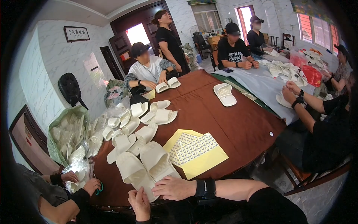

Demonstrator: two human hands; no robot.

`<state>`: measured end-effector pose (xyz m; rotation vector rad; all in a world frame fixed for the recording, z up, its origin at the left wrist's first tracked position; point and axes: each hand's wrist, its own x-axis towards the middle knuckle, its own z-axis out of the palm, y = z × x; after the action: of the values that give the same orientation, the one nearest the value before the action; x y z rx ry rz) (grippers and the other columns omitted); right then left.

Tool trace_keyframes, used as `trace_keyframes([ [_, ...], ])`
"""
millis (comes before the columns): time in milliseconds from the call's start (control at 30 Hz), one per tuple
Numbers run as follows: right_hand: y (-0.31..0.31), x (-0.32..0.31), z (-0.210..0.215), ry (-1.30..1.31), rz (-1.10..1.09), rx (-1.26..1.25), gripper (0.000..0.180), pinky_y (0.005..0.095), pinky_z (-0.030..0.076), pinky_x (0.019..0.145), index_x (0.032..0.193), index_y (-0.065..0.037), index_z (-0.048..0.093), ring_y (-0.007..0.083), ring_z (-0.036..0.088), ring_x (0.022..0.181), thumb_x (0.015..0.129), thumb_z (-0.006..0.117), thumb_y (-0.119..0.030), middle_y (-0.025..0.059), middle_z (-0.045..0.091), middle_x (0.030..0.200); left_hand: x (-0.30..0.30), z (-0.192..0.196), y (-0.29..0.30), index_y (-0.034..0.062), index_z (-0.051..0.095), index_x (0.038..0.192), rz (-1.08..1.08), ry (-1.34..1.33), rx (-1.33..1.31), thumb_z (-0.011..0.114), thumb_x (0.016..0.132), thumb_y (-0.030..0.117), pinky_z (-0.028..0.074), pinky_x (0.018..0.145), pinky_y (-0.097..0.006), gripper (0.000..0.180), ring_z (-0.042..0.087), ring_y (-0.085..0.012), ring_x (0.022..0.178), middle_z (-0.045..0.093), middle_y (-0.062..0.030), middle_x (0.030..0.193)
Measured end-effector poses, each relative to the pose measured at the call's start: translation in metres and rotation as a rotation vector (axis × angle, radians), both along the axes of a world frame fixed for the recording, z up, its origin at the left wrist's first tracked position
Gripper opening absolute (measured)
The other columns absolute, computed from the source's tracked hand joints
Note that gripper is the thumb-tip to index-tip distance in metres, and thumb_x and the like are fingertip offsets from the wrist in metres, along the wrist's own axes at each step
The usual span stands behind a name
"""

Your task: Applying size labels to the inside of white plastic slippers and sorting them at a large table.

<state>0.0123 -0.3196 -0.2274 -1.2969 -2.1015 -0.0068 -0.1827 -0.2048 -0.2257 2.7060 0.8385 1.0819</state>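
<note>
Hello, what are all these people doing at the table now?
Several people sit around a brown table working with white slippers. The camera wearer's right hand rests on the near end of a white slipper pair, and the left hand touches its edge. Sticker sheets on yellow paper lie beside it. More slippers are piled further left, and a person across the table handles another pair.

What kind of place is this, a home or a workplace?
Probably a small workshop in a converted room. Several people sit around a brown table with many white slippers, yellow sticker sheets, and a bag of slippers beside it.
</note>
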Motion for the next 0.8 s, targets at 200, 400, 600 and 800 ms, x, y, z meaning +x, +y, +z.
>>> trace_keyframes([
  [200, 0.0020, 0.0004, -0.0040, 0.011, 0.001, 0.012, 0.030, 0.0394, 0.035, 0.103, 0.116, -0.013, 0.062, 0.0231, 0.048, 0.124, 0.087, 0.064, -0.020, 0.0036, 0.057, 0.129, 0.0015, -0.0025, -0.0001, 0.0021, 0.067, 0.108, 0.001, -0.024, 0.019, 0.063, 0.085, 0.005, 0.042, 0.076, -0.042, 0.023, 0.053, -0.0336, 0.087, 0.053, -0.0157, 0.099],
  [400, 0.0015, 0.0001, -0.0017, 0.000, -0.002, 0.014, 0.030, 0.0392, 0.035, 0.103, 0.117, -0.013, 0.063, 0.0229, 0.048, 0.123, 0.087, 0.064, -0.021, 0.0039, 0.057, 0.130, -0.0004, -0.0063, 0.0012, 0.0018, 0.067, 0.108, 0.006, -0.038, 0.001, 0.062, 0.086, 0.004, 0.042, 0.078, -0.042, 0.024, 0.052, -0.0336, 0.089, 0.053, -0.0161, 0.100],
  [600, -0.0019, 0.0008, 0.0020, -0.025, -0.012, -0.009, 0.032, 0.0374, 0.035, 0.103, 0.119, -0.012, 0.061, 0.0215, 0.047, 0.124, 0.089, 0.063, -0.022, 0.0038, 0.056, 0.132, -0.0005, -0.0049, 0.0003, 0.0017, 0.067, 0.110, 0.008, -0.025, -0.031, 0.060, 0.086, 0.003, 0.042, 0.080, -0.042, 0.025, 0.052, -0.0345, 0.091, 0.052, -0.0169, 0.101],
  [800, -0.0010, -0.0003, 0.0017, -0.031, -0.006, -0.017, 0.033, 0.0380, 0.035, 0.103, 0.120, -0.011, 0.061, 0.0221, 0.047, 0.125, 0.089, 0.063, -0.022, 0.0042, 0.056, 0.132, -0.0021, -0.0075, 0.0000, 0.0007, 0.067, 0.111, 0.024, -0.045, -0.044, 0.058, 0.089, 0.006, 0.041, 0.081, -0.042, 0.024, 0.052, -0.0328, 0.091, 0.052, -0.0159, 0.101],
])
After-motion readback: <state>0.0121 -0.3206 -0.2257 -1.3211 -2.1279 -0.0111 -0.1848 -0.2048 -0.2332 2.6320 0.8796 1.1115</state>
